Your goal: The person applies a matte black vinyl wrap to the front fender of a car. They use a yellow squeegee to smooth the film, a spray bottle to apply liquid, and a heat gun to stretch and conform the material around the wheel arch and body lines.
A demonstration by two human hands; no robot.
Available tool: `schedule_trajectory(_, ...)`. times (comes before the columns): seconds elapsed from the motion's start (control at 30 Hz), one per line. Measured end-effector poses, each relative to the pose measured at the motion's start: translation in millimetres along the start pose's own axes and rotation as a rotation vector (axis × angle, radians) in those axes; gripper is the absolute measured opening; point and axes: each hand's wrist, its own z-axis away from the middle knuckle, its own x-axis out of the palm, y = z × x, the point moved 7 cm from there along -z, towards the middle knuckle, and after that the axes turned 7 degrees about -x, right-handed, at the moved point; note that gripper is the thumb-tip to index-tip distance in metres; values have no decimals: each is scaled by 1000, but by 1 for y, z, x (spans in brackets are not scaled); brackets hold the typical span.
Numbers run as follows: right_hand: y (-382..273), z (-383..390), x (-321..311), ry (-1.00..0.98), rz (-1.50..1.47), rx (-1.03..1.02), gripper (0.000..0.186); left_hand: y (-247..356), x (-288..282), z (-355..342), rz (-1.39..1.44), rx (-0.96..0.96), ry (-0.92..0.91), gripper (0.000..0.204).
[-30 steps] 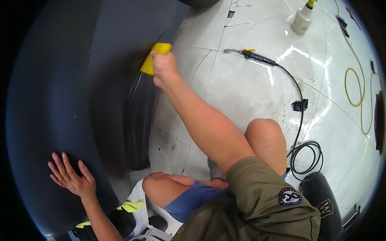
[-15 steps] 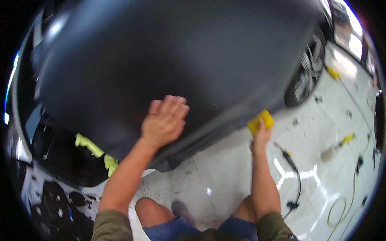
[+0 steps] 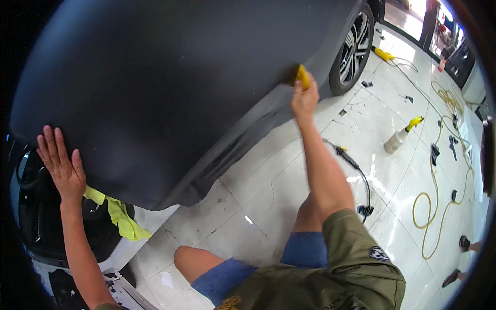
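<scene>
A dark matte grey film [image 3: 181, 77] covers the car's side panel, and its loose lower edge hangs wavy below the panel. My left hand [image 3: 63, 173] lies flat on the film near its left end, fingers stretched out and holding nothing. My right hand [image 3: 306, 101] grips a yellow squeegee [image 3: 302, 76], which is against the film near its lower edge, short of the wheel [image 3: 354, 49]. Under the film's lower left corner, a yellow-green cloth [image 3: 124, 219] hangs close to my left forearm.
A spray bottle with a yellow head [image 3: 398, 139] lies or stands on the tiled floor at right. A black-handled tool with a cable [image 3: 351, 160], a yellow tool [image 3: 382, 54], a looped yellow hose [image 3: 421, 209] and dark scraps are around it. Another person's feet [image 3: 464, 243] show at far right.
My left hand has moved left across the film to near its end. My right hand has brought the squeegee up and left onto the film. The view has shifted, showing more floor.
</scene>
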Motion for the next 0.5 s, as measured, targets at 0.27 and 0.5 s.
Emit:
schedule_trajectory(0.27, -263, 367, 59, -776, -567, -321, 45, -6, 18, 19, -127, -26, 44, 53)
schedule_trajectory(0.5, -34, 181, 20, -95, -365, 603, 31, -9, 14, 22, -184, -48, 13, 55)
